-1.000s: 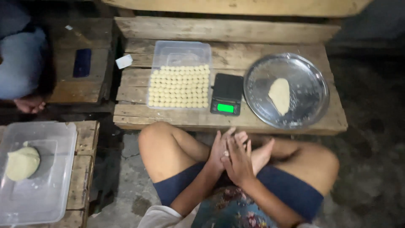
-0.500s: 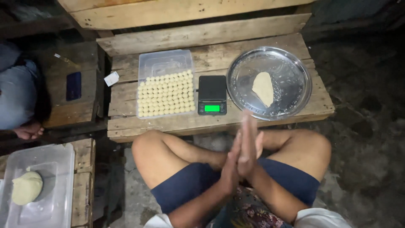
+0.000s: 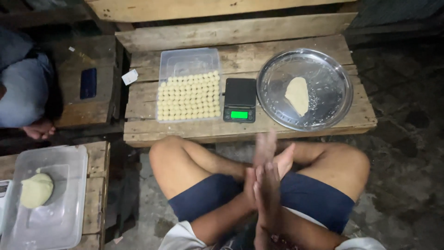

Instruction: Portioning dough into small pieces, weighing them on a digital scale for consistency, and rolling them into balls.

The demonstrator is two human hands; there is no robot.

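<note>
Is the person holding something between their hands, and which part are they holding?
It cannot be told. The left hand and right hand are pressed palm to palm above the lap, blurred; anything between them is hidden.

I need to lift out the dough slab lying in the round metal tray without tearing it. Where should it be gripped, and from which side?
Probably by the near, lower end of the dough slab, coming from the person's side: it lies flat and elongated, clear of the metal tray rim. Fingers slide under there, lifting gently.
</note>
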